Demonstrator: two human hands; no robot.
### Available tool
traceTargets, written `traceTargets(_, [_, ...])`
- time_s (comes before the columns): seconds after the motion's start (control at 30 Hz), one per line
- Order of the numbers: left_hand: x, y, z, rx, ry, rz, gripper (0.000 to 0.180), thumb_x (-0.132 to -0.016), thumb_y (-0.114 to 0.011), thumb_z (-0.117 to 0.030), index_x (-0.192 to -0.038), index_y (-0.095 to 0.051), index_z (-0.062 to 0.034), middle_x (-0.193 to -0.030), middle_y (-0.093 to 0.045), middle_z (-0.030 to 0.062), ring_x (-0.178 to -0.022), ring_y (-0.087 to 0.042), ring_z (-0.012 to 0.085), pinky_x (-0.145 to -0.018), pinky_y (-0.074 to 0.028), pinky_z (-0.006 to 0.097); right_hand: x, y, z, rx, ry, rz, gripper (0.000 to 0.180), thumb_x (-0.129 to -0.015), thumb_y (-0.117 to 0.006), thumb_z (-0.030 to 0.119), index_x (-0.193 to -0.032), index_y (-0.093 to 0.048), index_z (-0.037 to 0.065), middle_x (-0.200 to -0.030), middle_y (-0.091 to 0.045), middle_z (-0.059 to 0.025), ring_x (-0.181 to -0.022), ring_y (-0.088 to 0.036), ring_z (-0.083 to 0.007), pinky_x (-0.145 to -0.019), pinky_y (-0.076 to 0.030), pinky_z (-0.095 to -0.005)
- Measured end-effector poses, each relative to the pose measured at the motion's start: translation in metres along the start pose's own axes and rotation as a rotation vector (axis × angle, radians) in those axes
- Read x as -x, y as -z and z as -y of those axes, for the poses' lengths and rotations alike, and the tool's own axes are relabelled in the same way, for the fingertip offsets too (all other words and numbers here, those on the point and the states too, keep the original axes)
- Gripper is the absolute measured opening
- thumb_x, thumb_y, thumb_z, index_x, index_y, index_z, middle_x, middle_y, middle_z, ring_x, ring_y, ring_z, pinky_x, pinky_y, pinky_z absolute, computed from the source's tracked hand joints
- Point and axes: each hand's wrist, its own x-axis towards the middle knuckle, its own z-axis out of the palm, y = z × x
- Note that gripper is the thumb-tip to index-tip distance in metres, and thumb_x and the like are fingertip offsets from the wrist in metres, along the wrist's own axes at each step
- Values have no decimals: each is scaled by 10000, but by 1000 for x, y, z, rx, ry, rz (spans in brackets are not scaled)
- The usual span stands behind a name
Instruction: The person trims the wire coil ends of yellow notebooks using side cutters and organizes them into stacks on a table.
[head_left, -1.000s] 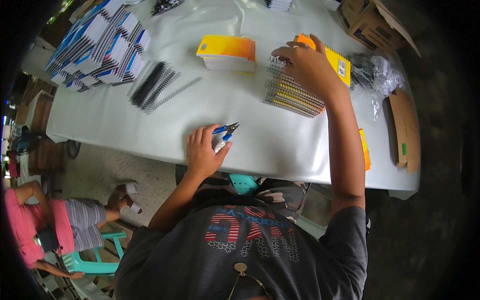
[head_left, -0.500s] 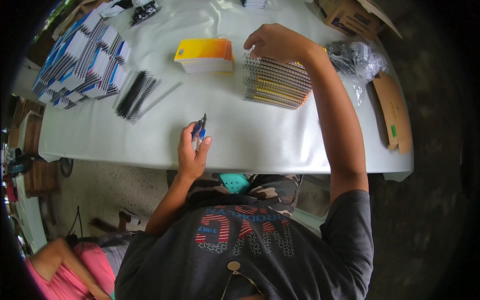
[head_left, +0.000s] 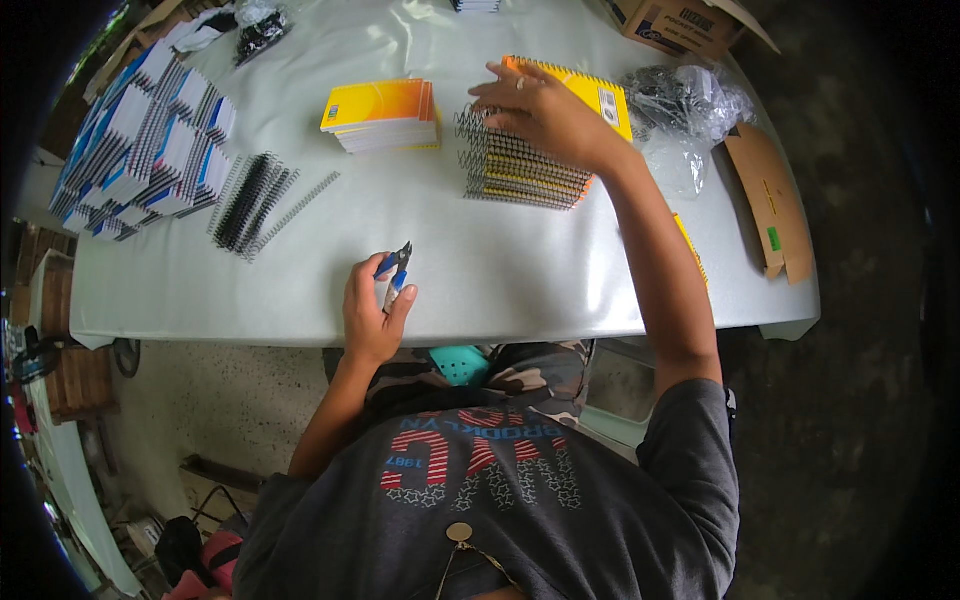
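My left hand (head_left: pixel 374 310) is wrapped round a pair of small cutting pliers (head_left: pixel 396 268) with blue handles, jaws pointing up and away over the near part of the table. My right hand (head_left: pixel 545 112) reaches over a stack of spiral-bound notebooks (head_left: pixel 525 178), its fingers apart above the loose coil ends at the stack's left side. Whether the fingertips touch the coils I cannot tell. A yellow notebook cover (head_left: pixel 612 98) shows on top, partly behind the hand. Left of it stands a pile of yellow-orange booklets (head_left: pixel 380 115) with no coils visible.
Loose black coils (head_left: pixel 252 205) lie at the left beside a large stack of blue-and-white bound notebooks (head_left: pixel 140 145). Clear plastic bags (head_left: pixel 690 110), a cardboard piece (head_left: pixel 768 205) and a carton (head_left: pixel 680 28) are at the right. Another yellow notebook (head_left: pixel 690 248) shows past my right forearm.
My right hand has shifted over the stack and its fingers have spread. More of the yellow top cover shows. The left hand keeps its hold on the pliers. The view has shifted slightly.
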Motion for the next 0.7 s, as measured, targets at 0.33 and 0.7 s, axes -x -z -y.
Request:
traceTargets(0.33, [2,2,1,66,94,-44,418,-897,-608,-189,-1223,-472,34,-1060,-569,125,-950,-554,208,-869,-437,320,107,-129,111,-224,-59,-157,249,-732,-724,94,-971,-674,48,-936,-602,-122,-972,-555,-308,-989,-412,-450])
traceTargets(0.7, [37,-11,-55,1504,1120,449,472,-951,-382,-403,-1235,-474,-37,-1047,-566,139,-1026,-579,296,-926,-461,507,86,-132,81,-503,-146,113,136,-805,-663,211,-862,-734,109,-770,-666,-42,-795,-572,-209,-896,-369,-400])
